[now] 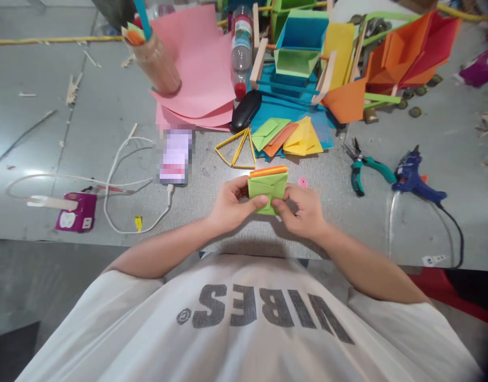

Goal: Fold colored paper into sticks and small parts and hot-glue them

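Between my two hands is a small stack of folded paper [268, 185], light green in front with orange and yellow edges showing at the top. My left hand [238, 204] grips its left side, thumb on the green face and fingers behind. My right hand [303, 211] pinches the right side, its thumb near the lower middle. Just beyond the stack lie folded green [269, 131], orange [281, 139] and yellow [303, 138] papers, partly overlapping. Beside them rests a yellow frame of thin sticks [236, 149].
A phone [175, 159] with a white cable lies left. Pliers [367, 165] and a blue glue gun [417, 178] lie right. Farther back are pink sheets [200, 58], a cup [158, 66], a bottle [242, 45], a black case [246, 110] and orange paper shapes [399, 53].
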Demonstrator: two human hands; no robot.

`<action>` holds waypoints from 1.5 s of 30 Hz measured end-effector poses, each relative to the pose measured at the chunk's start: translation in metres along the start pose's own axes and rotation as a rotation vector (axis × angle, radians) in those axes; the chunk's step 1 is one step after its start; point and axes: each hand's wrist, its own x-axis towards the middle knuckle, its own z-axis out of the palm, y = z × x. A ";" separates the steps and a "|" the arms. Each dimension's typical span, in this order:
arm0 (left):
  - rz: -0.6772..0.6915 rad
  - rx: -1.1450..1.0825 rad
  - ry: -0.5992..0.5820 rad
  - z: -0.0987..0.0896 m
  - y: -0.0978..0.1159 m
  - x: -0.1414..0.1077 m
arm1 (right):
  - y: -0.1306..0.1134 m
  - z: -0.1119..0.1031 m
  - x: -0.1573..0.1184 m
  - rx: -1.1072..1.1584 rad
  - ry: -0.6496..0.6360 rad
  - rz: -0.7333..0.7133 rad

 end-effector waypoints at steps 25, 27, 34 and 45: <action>-0.241 -0.394 0.046 0.008 0.003 0.002 | -0.007 0.022 -0.005 0.408 -0.091 0.331; -0.259 -0.409 0.027 0.009 0.001 0.000 | -0.009 0.025 -0.007 0.352 -0.067 0.327; -0.324 -0.427 -0.005 0.007 -0.006 0.002 | -0.011 0.021 -0.005 0.279 -0.095 0.329; -0.314 -0.421 0.207 -0.004 0.004 0.011 | 0.003 0.018 -0.004 0.308 0.061 0.277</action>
